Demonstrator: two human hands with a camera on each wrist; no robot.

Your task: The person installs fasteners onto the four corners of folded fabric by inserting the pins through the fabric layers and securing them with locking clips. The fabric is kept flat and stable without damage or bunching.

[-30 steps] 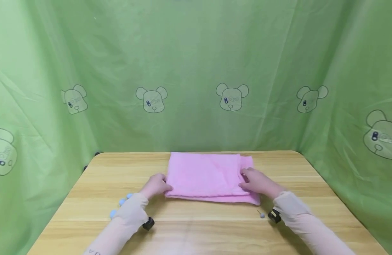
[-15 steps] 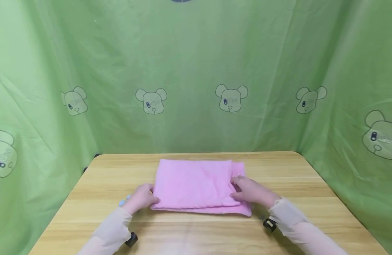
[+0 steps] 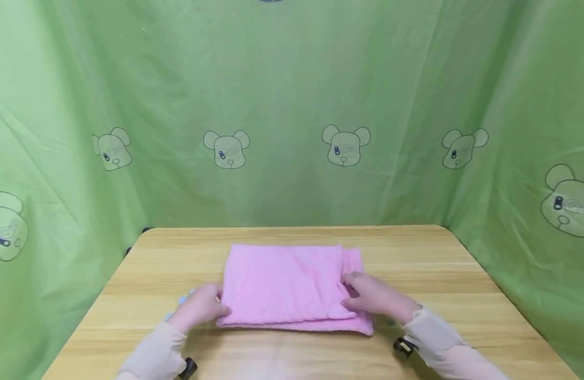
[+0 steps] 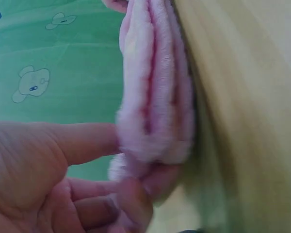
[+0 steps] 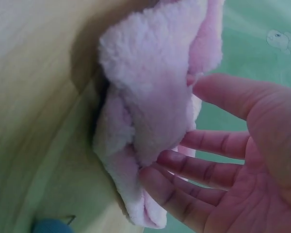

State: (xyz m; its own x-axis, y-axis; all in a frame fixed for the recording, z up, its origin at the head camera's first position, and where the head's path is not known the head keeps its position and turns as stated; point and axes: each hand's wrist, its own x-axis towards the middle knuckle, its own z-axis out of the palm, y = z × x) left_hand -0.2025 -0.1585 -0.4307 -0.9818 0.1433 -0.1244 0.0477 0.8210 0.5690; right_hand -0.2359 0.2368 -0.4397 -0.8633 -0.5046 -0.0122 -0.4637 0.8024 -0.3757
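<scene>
A folded pink plush towel [image 3: 282, 285] lies on the table in the head view, its layers slightly offset at the right side. My left hand [image 3: 199, 305] pinches the towel's left end, thumb on top. In the left wrist view the thick folded layers of the towel [image 4: 157, 97] show, with several fingers [image 4: 133, 199] curled below the end. At the right side my right hand [image 3: 372, 295] holds the upper layers. In the right wrist view, fingertips reach into the fold of the towel [image 5: 145, 87], with the thumb higher along its edge.
The wooden table [image 3: 292, 359] has light blue pieces [image 3: 182, 300] partly hidden behind the left arm. A small bluish round thing [image 5: 52, 226] with a thin stem lies near the right hand. A green curtain [image 3: 287, 200] with bear drawings closes off the back and sides.
Both hands have moved the towel left and toward the person across the table. The left arm covers more of the light blue pieces, and the right wrist now mostly hides the small round thing.
</scene>
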